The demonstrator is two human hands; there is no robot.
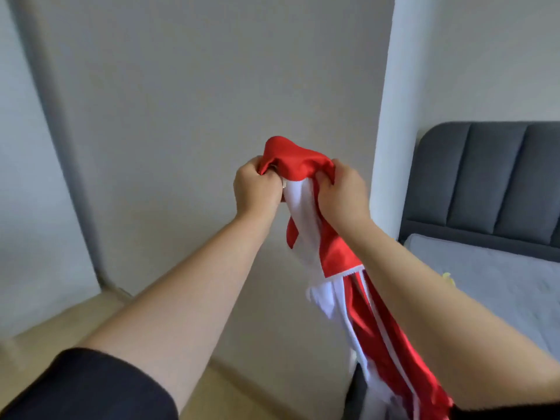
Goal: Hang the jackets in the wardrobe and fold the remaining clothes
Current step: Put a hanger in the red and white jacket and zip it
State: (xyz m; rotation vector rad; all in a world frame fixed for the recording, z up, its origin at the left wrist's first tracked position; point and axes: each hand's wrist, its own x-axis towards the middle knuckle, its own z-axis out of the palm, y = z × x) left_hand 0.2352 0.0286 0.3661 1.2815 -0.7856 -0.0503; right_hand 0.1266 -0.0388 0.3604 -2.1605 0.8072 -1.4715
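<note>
A red and white satin jacket (335, 256) hangs in the air in front of me, bunched at its top and trailing down to the lower right. My left hand (256, 186) grips the red fabric at the top left of the bunch. My right hand (342, 192) grips the top right, fingers curled into the cloth. A small bit of metal shows between the hands; I cannot tell what it is. The jacket's lower end runs out of view at the bottom edge.
A grey wall panel (212, 86) stands straight ahead, close behind the jacket. A bed with a dark grey padded headboard (491, 180) and bare grey mattress (485, 280) lies at the right. Light wooden floor (69, 322) shows at lower left.
</note>
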